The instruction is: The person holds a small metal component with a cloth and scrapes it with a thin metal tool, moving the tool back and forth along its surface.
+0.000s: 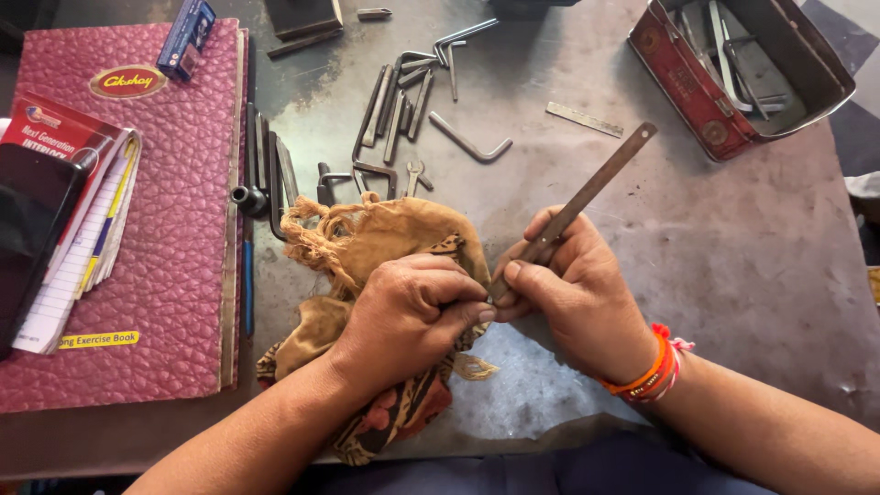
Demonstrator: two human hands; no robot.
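Note:
My right hand point(573, 293) grips a long flat metal bar point(600, 179) that points up and to the right over the metal table. My left hand point(412, 307) presses a frayed tan rag point(385, 234) and pinches at the bar's lower end, where the fingertips of both hands meet. The rag lies crumpled under my left hand, with a dark patterned part near my wrist. An orange and red thread band circles my right wrist.
Several hex keys and small wrenches point(403, 101) lie at the back of the grey table point(733, 266). A red metal tin point(697, 82) with tools stands at the back right. A maroon ledger point(165, 257), notebooks and a dark phone point(32, 220) lie left.

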